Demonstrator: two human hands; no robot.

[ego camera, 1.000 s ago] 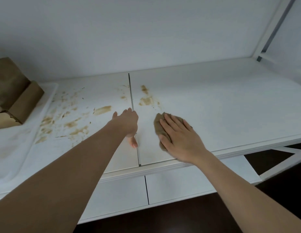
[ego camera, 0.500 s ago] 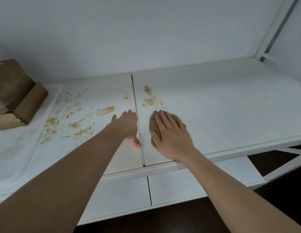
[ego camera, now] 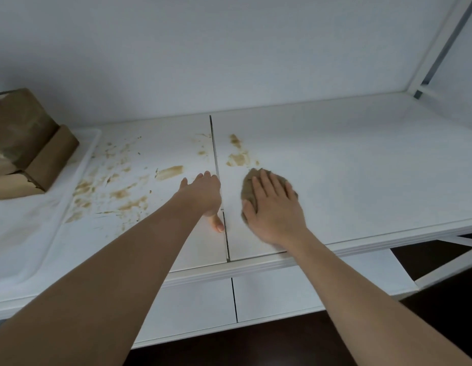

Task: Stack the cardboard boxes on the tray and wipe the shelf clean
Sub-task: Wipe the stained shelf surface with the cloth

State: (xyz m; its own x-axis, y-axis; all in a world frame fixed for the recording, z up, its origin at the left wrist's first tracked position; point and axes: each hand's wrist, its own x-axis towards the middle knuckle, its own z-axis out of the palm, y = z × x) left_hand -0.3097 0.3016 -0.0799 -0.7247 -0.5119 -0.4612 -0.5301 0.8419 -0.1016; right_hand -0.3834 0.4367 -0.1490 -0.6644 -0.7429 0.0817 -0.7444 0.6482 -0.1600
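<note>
Pressing a crumpled brown cloth (ego camera: pixel 258 184) flat against the white shelf (ego camera: pixel 348 165), the right hand (ego camera: pixel 275 210) lies open, fingers straight and spread over the wad rather than curled round it. The left hand (ego camera: pixel 203 196) rests just beside it across the seam (ego camera: pixel 215 154) between the two shelf boards, palm down on the surface, fingers relaxed, thumb pointing back toward the front edge, holding nothing.

Brown smears (ego camera: pixel 237 159) lie just beyond the cloth on the right board, near the seam. A wider scatter of stains (ego camera: pixel 118 191) covers the left board, from the seam out to the white tray (ego camera: pixel 31 233) at the left end of the shelf. The cardboard boxes (ego camera: pixel 29 143) already sit piled on that tray, partly cut off by the frame's edge.

The stacking looks done, and the wiping is the step in hand, with most of the dirt not yet cleared. The next stroke probably calls for pushing the cloth forward over the nearest smears, then carrying it across the seam to the left board, keeping firm downward pressure so the wad does not slip out from under the flat palm.
</note>
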